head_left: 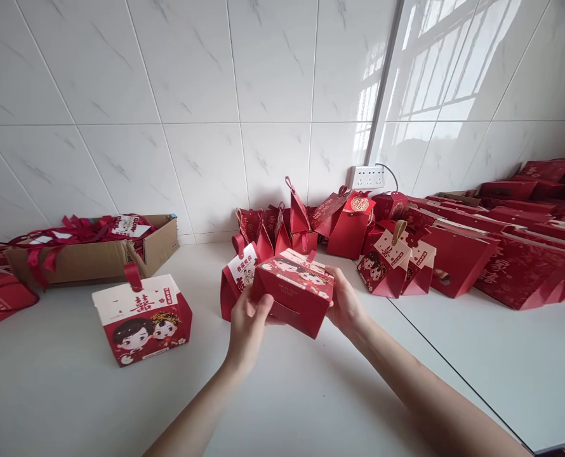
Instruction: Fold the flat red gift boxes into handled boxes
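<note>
Between my two hands a red gift box (292, 301) with a cartoon couple print is held above the white table, its underside tilted toward me. My left hand (251, 324) grips its left end, thumb on the near face. On the right end, my right hand (344, 301) closes round the edge, its fingers partly hidden. Just behind the held box stands another red gift box with a white top (237, 273), partly covered. Left of my hands, an upright gift box (144, 320) with a red ribbon loop shows the same couple.
A cardboard box (159, 251) full of dark red ribbons and tags sits back left, near a red bag (1, 295). Several red gift boxes (346, 231) line the tiled wall, with rows of them (525, 270) at right. A socket strip (367, 177) is on the wall.
</note>
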